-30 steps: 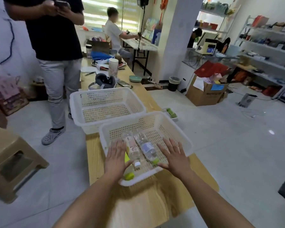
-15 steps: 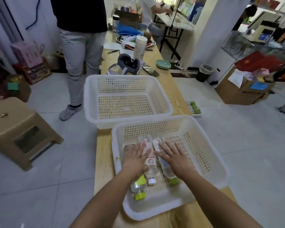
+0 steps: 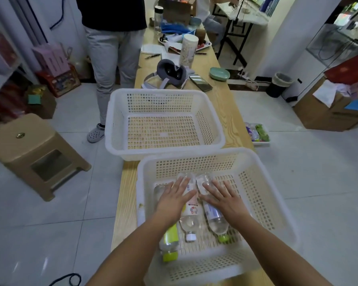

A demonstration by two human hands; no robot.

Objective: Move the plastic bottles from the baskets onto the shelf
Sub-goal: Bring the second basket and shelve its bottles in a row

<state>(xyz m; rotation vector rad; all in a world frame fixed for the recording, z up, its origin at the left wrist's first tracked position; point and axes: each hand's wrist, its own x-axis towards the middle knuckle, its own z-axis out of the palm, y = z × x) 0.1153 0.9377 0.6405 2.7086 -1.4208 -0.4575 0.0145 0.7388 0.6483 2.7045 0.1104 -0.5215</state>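
Bottles [image 3: 189,220], three lying side by side in the basket [image 3: 265,182] right beneath the left hand [image 3: 173,201] and right hand [image 3: 225,200], both spread flat and gripping nothing, look light, slick and dentable, so a grip round the labelled middle seems best.

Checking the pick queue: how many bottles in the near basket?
3, lying side by side in the near basket: yellow-capped bottle under the left hand, white-capped bottle between, green-capped bottle under the right hand. Hands may hide more.
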